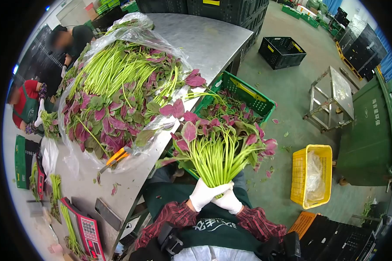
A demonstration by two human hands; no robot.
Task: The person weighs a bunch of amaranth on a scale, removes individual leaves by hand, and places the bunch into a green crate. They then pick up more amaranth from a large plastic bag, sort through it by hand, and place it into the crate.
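A large bunch of red amaranth greens point(215, 156), pale green stems with purple and green leaves, fans upward in front of me. My left hand point(205, 194), in a white glove, wraps round the lower stems. From the other side my right hand point(229, 201), gloved too, closes on the same stem ends, partly behind the left. Behind the bunch stands a green crate point(265, 108) with loose leaves inside. To the left, a big heap of the same greens point(113, 74) lies on clear plastic on the metal table point(178, 35). Orange-handled scissors point(117, 156) rest at the heap's near edge.
On the table are a red scale point(89, 230) and a phone point(109, 214). Two people point(30, 102) work across it. On the floor stand a yellow basket point(298, 178), a black crate point(282, 52), a metal stand point(335, 93) and a green bin point(370, 135).
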